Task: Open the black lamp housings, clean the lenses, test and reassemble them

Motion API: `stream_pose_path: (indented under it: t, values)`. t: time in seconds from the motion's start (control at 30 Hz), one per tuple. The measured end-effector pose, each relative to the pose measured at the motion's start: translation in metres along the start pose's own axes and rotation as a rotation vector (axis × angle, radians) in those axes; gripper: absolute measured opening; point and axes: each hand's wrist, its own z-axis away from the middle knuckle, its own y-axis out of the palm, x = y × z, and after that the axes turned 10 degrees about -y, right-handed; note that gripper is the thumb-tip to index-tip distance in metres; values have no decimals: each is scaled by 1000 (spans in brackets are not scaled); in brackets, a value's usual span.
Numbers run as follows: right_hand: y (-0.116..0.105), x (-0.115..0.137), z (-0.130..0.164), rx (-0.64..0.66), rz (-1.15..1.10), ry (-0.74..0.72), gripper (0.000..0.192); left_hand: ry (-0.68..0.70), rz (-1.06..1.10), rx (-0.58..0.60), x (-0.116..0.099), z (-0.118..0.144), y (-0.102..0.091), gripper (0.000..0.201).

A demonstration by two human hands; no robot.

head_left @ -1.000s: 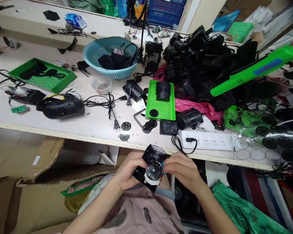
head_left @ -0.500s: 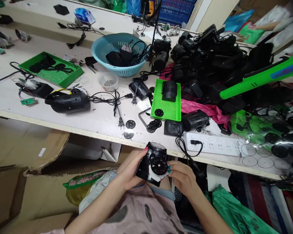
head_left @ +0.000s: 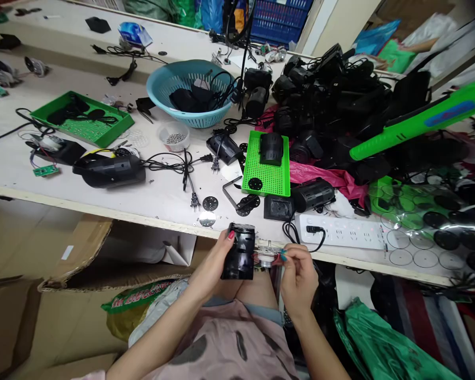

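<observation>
Left hand: the left hand is wrapped around a black housing, fingers closed on its left side and back, one fingertip on its top edge.
Black housing: a dark, glossy, drum-shaped shell, held upright just in front of the near edge of the table, above the person's lap.
Right hand: the right hand is pinched shut, thumb and forefinger together on a small part with a clear plate and a metal piece under it.
Small part: it sits just right of the housing, touching or almost touching its side; I cannot tell which.
Power strip: a white power strip lies on the near right of the table, a black plug in its left end.
Small tray: a bright green perforated tray lies just beyond the hands, with a black cylinder at its far end and a black disc at its near end.
Discs: more black slotted discs lie on the table left of the tray.
Basket: a blue basket holding dark parts and cord stands farther back.
Cup: a small clear cup of tiny metal bits stands near the basket.
Left tray: a wide green tray lies at far left.
Pile: a heap of black units fills the far right.
</observation>
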Motion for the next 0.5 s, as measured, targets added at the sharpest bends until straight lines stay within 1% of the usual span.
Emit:
stream_pose_path:
  t: [0.13,0.17,0.2,0.27,0.33,0.43,0.5]
  values:
    - [-3,19,-6,113,-255,336,9,59,46,-37,-7,3,3,48]
    - [-3,23,-8,127,-301,388,9,63,32,-23,-10,5,4,47]
    - [-4,26,-10,135,-311,405,10,52,17,4,-11,6,6,46]
    - [-4,30,-14,161,-231,355,11,3,23,62,-12,9,9,49]
    - [-3,32,-18,202,-145,281,12,-67,87,87,-10,10,10,52]
    - [-1,34,-23,269,-98,202,15,-192,209,66,-4,9,9,56]
    - [1,35,-23,296,-94,187,15,-236,267,52,-3,7,8,58]
